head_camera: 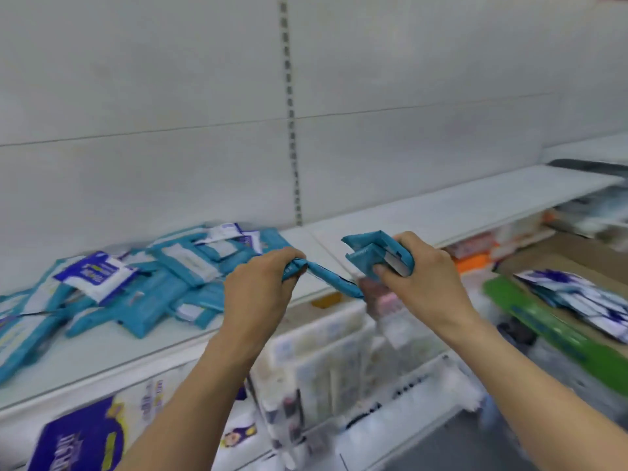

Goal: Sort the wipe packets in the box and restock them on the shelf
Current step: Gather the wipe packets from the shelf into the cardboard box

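Evidently unreadable labels, left hand grip holding teal packet, right hand grip holding teal packets.

a long white shelf runs along the wall panel. on its left part lies a loose, overlapping heap of teal and blue-white wipe packets, flat or tilted.

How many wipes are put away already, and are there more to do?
Partly done. A loose pile of teal packets already lies on the shelf, not neatly lined up. Right now the left hand grips one teal packet, and the right hand grips a few more. More packets wait in the cardboard box at the right, so restocking isn't finished.
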Tool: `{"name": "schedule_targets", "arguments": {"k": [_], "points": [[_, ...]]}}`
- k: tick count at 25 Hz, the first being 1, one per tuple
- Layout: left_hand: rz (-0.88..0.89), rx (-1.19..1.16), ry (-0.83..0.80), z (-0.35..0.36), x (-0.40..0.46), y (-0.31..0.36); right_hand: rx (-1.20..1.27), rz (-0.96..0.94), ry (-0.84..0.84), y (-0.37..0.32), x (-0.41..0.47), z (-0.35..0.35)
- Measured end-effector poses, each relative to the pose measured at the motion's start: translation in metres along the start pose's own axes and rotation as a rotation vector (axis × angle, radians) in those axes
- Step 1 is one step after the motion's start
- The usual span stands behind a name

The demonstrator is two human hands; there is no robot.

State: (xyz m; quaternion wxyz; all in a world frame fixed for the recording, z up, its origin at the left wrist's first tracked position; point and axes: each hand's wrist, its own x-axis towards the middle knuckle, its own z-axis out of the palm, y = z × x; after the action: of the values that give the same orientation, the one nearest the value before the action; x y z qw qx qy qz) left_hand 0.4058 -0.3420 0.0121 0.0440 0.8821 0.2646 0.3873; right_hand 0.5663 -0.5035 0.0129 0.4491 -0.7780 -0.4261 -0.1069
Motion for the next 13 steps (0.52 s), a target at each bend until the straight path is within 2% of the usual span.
{"name": "schedule_targets", "arguments": {"k": [6,13], "points": [[0.070,-0.082,-0.185,0.058,-0.023,0.123,-0.138,0.106,0.012,0.081,-0.062,-0.106],[0.199,-0.208,-0.321,0.149,-0.013,0.245,-0.192,0.260,0.076,0.180,-0.079,-0.196]]}}
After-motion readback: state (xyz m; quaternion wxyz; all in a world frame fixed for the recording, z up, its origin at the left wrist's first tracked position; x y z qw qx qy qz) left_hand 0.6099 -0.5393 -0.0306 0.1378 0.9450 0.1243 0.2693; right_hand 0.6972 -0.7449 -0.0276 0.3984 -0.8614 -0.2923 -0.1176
